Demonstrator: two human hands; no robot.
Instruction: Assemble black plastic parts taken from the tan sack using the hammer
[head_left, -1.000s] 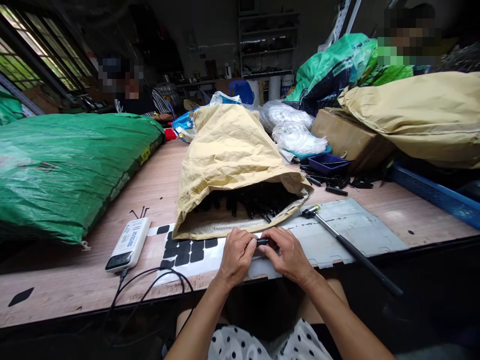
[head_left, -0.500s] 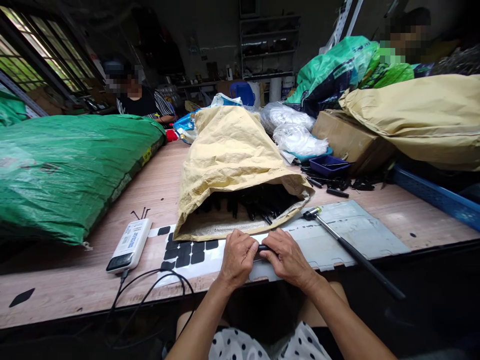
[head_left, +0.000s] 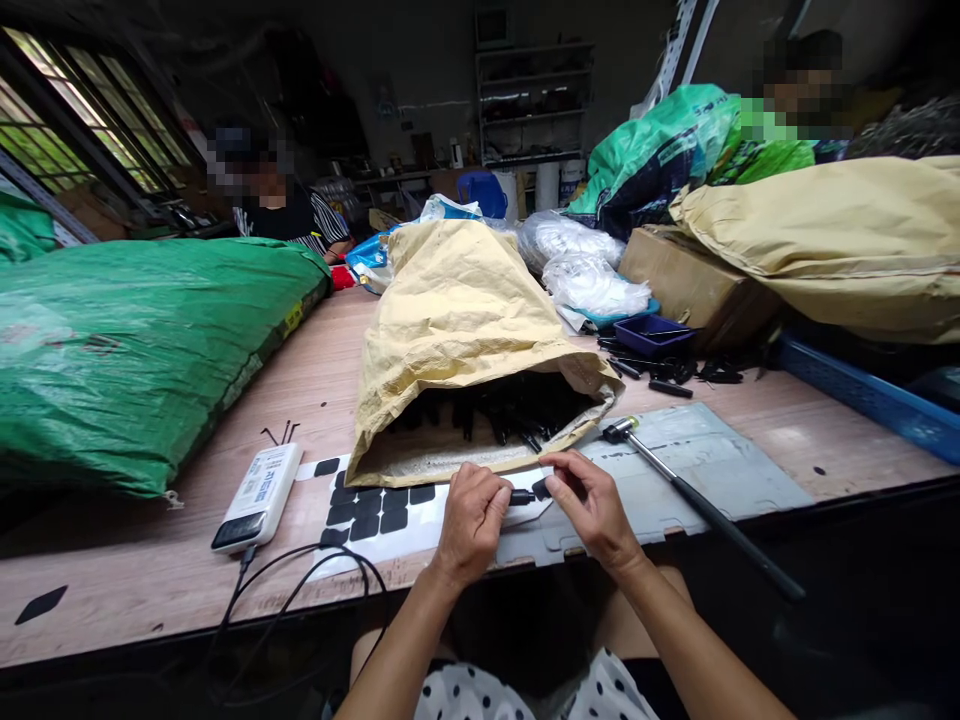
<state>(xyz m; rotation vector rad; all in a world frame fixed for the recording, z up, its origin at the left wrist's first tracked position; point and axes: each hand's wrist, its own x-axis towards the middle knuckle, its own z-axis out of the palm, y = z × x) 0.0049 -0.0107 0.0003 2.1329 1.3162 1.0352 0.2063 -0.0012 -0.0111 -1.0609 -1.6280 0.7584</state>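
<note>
At the near edge of the table [head_left: 285, 360], midway through a single piece by all appearances. Gripping a black cylindrical piece [head_left: 520, 497] in the left hand [head_left: 470, 525], with thumb closed down on curled fingers and one end poking out toward the opposite hand. Harder to read: the right hand [head_left: 592, 510], with thumb and forefinger bent near a small dark bit [head_left: 541, 488] just beside the exposed end. Cannot tell pinch from mere touch there, nor cap from sticker (too small and dark to settle). Working above a white sheet [head_left: 420, 522] and a grey board [head_left: 727, 455], right in front of the open mouth of a tan sack [head_left: 450, 310].

Would judge this piece unfinished: not yet let go of, not yet set down. As for the rest, can make out a heap of black parts [head_left: 502, 405] inside the sack, plus loose black parts [head_left: 670, 388] on the table beyond the right hand. Cannot tell finished from waiting in either lot, so no count possible. Also noted: a cluster of dark rounded squares [head_left: 366, 526] on the sheet, with bare white around; possibly partly used up, but only guessing. Across the board, a hammer [head_left: 735, 535], free of both hands.
</note>
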